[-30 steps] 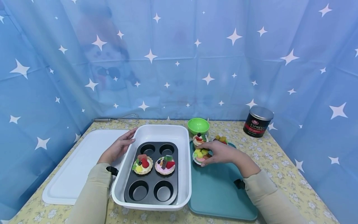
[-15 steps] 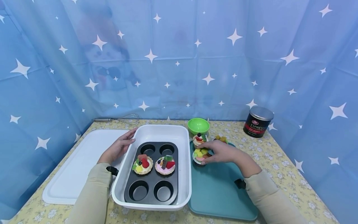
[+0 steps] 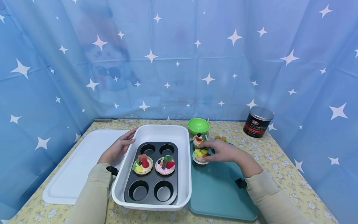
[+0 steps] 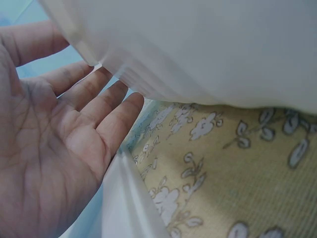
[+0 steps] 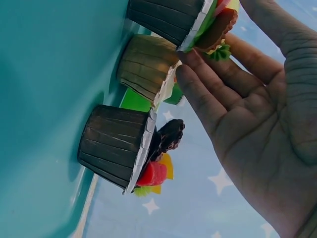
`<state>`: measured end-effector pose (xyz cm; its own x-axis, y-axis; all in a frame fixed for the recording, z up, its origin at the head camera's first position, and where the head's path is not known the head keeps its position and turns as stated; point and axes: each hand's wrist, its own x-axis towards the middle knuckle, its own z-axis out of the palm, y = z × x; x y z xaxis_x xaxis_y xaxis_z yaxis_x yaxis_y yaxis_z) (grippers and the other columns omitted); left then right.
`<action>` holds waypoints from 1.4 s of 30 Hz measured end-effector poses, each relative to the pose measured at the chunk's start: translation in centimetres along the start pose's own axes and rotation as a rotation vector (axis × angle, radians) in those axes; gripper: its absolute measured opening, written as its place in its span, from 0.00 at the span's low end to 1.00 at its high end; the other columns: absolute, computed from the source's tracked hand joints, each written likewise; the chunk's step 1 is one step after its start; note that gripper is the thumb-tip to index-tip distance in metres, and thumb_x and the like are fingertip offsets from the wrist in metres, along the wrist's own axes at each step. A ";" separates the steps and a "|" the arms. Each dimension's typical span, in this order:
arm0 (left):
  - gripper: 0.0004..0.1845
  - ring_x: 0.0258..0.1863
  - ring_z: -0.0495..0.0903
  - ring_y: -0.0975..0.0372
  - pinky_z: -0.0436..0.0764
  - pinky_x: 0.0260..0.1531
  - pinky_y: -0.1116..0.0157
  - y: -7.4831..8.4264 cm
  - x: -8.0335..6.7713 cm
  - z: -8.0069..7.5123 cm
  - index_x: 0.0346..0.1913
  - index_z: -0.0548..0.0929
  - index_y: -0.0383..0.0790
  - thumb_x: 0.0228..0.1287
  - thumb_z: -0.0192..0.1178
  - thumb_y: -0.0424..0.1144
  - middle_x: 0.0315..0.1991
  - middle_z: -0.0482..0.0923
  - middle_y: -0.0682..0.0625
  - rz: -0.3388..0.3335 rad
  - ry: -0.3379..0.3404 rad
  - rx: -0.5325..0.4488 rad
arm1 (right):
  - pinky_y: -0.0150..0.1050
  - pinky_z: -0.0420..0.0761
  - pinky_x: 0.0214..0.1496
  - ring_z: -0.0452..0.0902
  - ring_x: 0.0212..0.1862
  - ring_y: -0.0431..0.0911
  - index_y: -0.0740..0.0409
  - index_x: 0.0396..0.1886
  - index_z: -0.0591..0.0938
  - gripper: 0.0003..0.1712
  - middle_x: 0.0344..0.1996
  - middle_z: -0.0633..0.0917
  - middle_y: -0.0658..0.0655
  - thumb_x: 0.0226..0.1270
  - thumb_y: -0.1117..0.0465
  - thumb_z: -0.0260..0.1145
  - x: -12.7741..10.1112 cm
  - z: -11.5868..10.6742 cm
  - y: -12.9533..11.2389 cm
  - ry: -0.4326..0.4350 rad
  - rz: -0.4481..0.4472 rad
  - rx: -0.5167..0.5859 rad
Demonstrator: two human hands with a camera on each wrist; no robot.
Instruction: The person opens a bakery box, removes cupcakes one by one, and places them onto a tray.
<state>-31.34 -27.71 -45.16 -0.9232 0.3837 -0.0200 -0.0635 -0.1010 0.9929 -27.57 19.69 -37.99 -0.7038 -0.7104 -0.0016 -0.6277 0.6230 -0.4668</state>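
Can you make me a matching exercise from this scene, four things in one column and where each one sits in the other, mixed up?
Things:
1. whisk
2. espresso tin
3. muffin pan
4. green bowl

Places:
A. inside the white tub
B. far right of the table
C. far left, by the curtain
D. just beyond the teal tray

Pairs: 1-C, 2-B, 3-A, 4-D

Muffin pan [image 3: 152, 174] sits in the tub [image 3: 156, 130] (tray [image 3: 221, 193] right, lid [image 3: 75, 168] left).
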 end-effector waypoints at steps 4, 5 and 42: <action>0.38 0.79 0.48 0.50 0.74 0.61 0.70 0.1 0.0 0.0 0.82 0.46 0.48 0.77 0.48 0.31 0.82 0.42 0.48 0.000 0.001 -0.007 | 0.56 0.80 0.57 0.78 0.55 0.48 0.55 0.65 0.80 0.32 0.58 0.82 0.53 0.65 0.45 0.72 0.0 -0.1 0.1 0.002 -0.008 0.012; 0.38 0.79 0.48 0.50 0.74 0.61 0.70 0.1 0.0 0.0 0.82 0.46 0.48 0.77 0.49 0.31 0.82 0.42 0.48 0.001 0.000 -0.008 | 0.56 0.80 0.56 0.78 0.55 0.48 0.55 0.65 0.80 0.33 0.58 0.82 0.53 0.65 0.45 0.72 0.0 -0.1 0.1 0.004 -0.010 0.015; 0.38 0.78 0.51 0.50 0.75 0.61 0.69 -0.2 0.1 -0.2 0.82 0.47 0.48 0.76 0.51 0.33 0.82 0.44 0.47 0.005 -0.009 -0.015 | 0.48 0.72 0.69 0.66 0.72 0.45 0.47 0.73 0.72 0.39 0.70 0.73 0.48 0.67 0.37 0.67 4.4 -0.2 -6.9 -0.012 -0.211 -0.049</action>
<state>-31.45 -27.82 -45.38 -0.9201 0.3914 -0.0135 -0.0641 -0.1165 0.9911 -26.42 12.30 -34.61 -0.5515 -0.8303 0.0807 -0.7761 0.4752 -0.4146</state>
